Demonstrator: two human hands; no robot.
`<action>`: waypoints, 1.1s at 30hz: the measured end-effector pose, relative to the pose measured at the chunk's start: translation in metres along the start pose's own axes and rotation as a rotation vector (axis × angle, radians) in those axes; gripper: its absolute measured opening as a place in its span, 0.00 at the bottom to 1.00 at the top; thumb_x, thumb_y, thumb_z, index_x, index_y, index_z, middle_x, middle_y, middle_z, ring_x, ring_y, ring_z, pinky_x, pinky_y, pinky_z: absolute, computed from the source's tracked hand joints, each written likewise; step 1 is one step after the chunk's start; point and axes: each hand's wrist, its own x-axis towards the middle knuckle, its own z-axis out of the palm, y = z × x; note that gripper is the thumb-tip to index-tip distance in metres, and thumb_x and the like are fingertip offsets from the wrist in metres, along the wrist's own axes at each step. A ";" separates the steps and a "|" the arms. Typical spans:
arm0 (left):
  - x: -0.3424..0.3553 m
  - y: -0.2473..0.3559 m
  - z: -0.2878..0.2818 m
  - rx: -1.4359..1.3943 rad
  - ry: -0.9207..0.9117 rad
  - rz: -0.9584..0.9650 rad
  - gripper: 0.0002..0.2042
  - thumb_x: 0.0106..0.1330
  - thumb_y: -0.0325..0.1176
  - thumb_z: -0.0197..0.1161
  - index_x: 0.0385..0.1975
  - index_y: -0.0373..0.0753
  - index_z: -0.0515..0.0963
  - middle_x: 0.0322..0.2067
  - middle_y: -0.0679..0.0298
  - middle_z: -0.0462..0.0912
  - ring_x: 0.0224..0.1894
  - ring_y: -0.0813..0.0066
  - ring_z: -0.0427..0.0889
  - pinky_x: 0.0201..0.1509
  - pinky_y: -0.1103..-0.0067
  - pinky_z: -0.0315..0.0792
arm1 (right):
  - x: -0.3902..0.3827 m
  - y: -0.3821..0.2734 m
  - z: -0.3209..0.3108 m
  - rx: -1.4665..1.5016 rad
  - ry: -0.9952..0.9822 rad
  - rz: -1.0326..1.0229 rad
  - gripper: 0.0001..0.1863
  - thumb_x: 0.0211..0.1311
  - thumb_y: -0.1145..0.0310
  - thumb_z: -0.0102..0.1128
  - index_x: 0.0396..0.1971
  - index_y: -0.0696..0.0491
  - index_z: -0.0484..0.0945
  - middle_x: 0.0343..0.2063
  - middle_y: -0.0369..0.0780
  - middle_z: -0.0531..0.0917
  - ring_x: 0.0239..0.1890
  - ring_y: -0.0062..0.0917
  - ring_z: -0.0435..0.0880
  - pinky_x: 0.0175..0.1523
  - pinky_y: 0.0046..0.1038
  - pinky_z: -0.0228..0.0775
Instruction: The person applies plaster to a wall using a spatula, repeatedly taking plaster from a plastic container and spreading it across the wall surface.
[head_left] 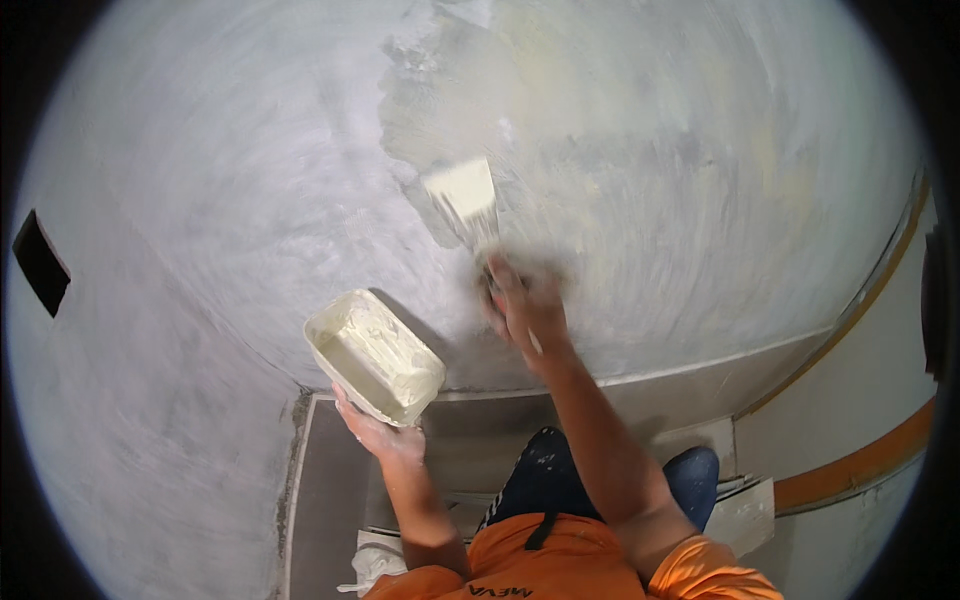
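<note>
My right hand [525,305], blurred by motion, grips a wide putty knife [465,205], its blade carrying pale cream paste against the wall in front of me, over a patch of darker grey-beige coating [420,105]. Below and to the left, my left hand [385,425] supports a cream rectangular plastic tub [370,355] from underneath, with its fingers round the side. Thick pale paste coats the inside of the tub. The tub casts a shadow on the wall.
A mottled grey wall [230,180] fills most of the view. A side wall [120,430] with a dark square opening [42,262] is at left. A grey ledge [340,480] runs along the bottom, with white scraps [375,565]. An orange-brown trim [840,460] curves at right.
</note>
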 end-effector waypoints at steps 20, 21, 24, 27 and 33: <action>0.004 -0.001 -0.003 0.001 -0.086 -0.066 0.31 0.75 0.56 0.49 0.71 0.45 0.62 0.68 0.61 0.69 0.66 0.56 0.74 0.63 0.58 0.76 | 0.016 0.018 0.003 -0.268 -0.088 -0.306 0.23 0.73 0.51 0.59 0.24 0.55 0.80 0.16 0.29 0.72 0.19 0.14 0.67 0.26 0.26 0.59; 0.004 -0.001 -0.001 0.023 -0.080 -0.071 0.31 0.75 0.56 0.49 0.71 0.45 0.62 0.68 0.61 0.69 0.66 0.56 0.74 0.63 0.58 0.77 | 0.021 0.003 0.010 -0.255 -0.071 -0.297 0.23 0.73 0.51 0.59 0.24 0.55 0.80 0.16 0.29 0.72 0.19 0.14 0.67 0.26 0.26 0.59; -0.007 0.005 0.010 0.054 -0.055 -0.081 0.30 0.75 0.56 0.50 0.71 0.45 0.63 0.68 0.61 0.69 0.66 0.56 0.74 0.62 0.58 0.77 | 0.030 0.001 0.013 -0.096 -0.094 -0.183 0.24 0.73 0.50 0.59 0.22 0.54 0.79 0.15 0.29 0.72 0.18 0.14 0.67 0.25 0.25 0.57; -0.004 0.009 0.008 0.060 -0.063 -0.044 0.30 0.76 0.56 0.49 0.71 0.45 0.62 0.68 0.61 0.69 0.66 0.56 0.73 0.63 0.58 0.77 | 0.035 0.048 -0.020 -0.183 0.032 -0.121 0.21 0.72 0.54 0.62 0.22 0.54 0.78 0.16 0.29 0.72 0.17 0.13 0.67 0.23 0.22 0.54; 0.002 -0.007 0.002 0.010 -0.050 -0.057 0.31 0.77 0.56 0.46 0.72 0.44 0.61 0.66 0.60 0.70 0.64 0.57 0.75 0.62 0.60 0.78 | -0.040 0.145 -0.097 -0.202 0.174 0.016 0.21 0.74 0.54 0.60 0.27 0.56 0.80 0.17 0.29 0.71 0.18 0.11 0.67 0.21 0.20 0.54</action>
